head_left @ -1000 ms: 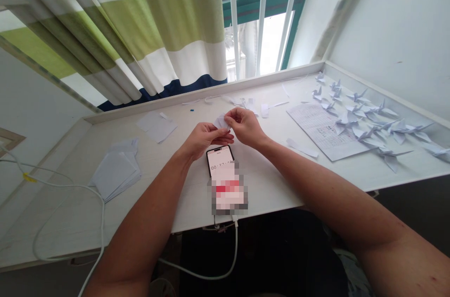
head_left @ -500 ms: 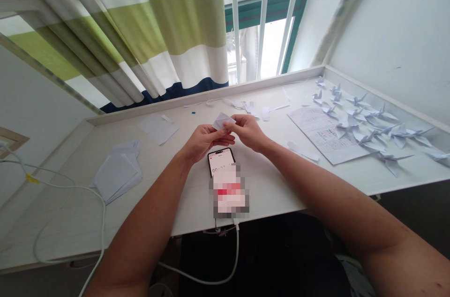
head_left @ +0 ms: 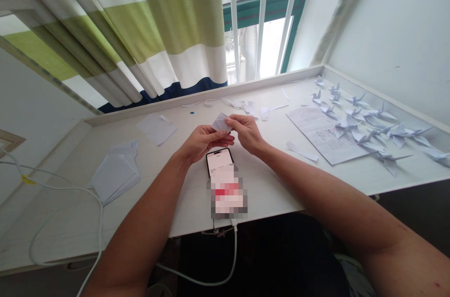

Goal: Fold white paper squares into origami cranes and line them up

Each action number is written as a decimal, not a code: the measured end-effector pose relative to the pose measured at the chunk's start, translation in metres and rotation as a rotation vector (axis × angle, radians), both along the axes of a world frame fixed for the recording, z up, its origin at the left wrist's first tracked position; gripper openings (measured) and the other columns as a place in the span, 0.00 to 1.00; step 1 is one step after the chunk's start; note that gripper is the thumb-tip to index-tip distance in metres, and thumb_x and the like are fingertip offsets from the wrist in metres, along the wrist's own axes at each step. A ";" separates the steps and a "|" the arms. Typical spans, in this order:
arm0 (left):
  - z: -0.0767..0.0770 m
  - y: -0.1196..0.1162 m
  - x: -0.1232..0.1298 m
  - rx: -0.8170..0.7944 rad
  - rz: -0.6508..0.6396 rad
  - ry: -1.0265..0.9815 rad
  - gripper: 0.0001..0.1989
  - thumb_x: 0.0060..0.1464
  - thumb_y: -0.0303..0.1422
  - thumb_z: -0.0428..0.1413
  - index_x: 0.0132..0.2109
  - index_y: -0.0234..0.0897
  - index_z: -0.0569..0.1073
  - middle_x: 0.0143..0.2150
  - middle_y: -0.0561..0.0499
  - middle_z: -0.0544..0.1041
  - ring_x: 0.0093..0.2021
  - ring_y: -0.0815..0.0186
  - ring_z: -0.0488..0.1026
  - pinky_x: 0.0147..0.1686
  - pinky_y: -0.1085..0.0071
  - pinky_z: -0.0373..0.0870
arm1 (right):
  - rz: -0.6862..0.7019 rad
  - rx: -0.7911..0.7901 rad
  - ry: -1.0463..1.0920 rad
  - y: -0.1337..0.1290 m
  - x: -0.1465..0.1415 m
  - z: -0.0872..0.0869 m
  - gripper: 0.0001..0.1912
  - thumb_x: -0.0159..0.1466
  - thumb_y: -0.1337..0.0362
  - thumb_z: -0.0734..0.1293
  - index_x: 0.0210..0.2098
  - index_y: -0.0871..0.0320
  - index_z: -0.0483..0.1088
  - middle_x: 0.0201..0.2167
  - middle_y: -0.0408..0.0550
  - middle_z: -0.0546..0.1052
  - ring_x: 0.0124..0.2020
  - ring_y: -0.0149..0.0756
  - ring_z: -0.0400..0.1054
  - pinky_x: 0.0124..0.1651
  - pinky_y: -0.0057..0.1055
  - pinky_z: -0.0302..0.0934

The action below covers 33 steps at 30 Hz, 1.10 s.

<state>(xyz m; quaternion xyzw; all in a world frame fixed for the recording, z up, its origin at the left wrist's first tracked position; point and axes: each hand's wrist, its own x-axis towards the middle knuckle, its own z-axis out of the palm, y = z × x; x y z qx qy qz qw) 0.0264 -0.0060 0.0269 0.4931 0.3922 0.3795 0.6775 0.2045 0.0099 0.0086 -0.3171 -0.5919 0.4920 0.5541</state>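
Observation:
A small piece of folded white paper point(head_left: 220, 122) is held up between both hands above the desk. My left hand point(head_left: 204, 141) grips its lower left side, thumb on top and fingers beneath. My right hand point(head_left: 245, 129) pinches its right edge between thumb and fingers, which cover part of that side. Just below the hands a phone point(head_left: 220, 159) lies face up on the desk, showing running digits; its lower part is blurred out. Several folded paper cranes point(head_left: 355, 123) stand at the right of the desk.
A printed sheet point(head_left: 316, 137) lies partly under the cranes. Stacked white paper sheets point(head_left: 117, 173) are on the left, with more paper point(head_left: 156, 129) behind. Paper scraps point(head_left: 250, 108) lie near the back edge. A white cable point(head_left: 101, 226) runs along the left; another point(head_left: 235, 245) hangs from the phone.
My right thumb and fingers have shifted slightly along the folded paper's right edge. The left hand keeps its hold. The whole view has moved a little.

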 end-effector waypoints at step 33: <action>-0.003 0.000 0.002 0.060 -0.026 -0.004 0.19 0.49 0.42 0.75 0.40 0.30 0.86 0.38 0.39 0.87 0.39 0.56 0.86 0.49 0.58 0.81 | 0.100 -0.027 -0.078 0.001 0.003 0.000 0.20 0.61 0.48 0.75 0.28 0.58 0.72 0.24 0.41 0.71 0.27 0.30 0.63 0.29 0.29 0.57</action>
